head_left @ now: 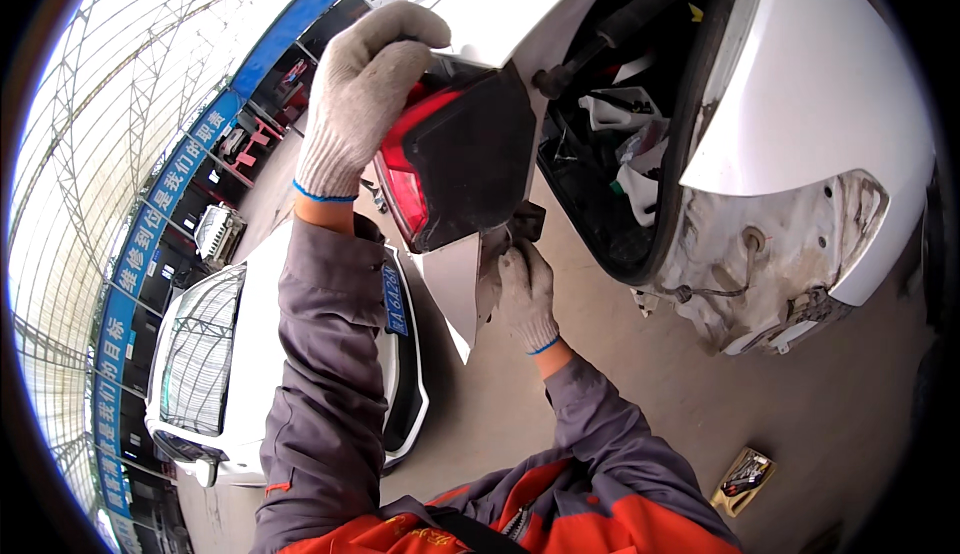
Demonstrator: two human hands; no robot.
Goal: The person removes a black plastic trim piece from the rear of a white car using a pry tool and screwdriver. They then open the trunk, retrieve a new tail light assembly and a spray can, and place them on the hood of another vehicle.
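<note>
Both my hands wear pale knitted gloves with blue cuff edges. My left hand (pixel 365 89) is curled round the top of a red-and-black tail light (pixel 475 159), where it meets the raised white car panel (pixel 500 4). Below the light, my right hand (pixel 526 292) has bent fingers pressed at a thin white panel piece (pixel 452 289) hanging under the lamp. What those fingertips grip is hidden. A small black part (pixel 527 221) sits just above the right hand, at the lamp's lower corner.
At right, a white car body (pixel 830 84) stands with its boot open and bare dirty metal (pixel 770 254) exposed, a cable hanging there. A black strut (pixel 640 19) crosses the opening. Another white car (pixel 265 354) is parked at left. A tool tray (pixel 744 481) lies on the floor.
</note>
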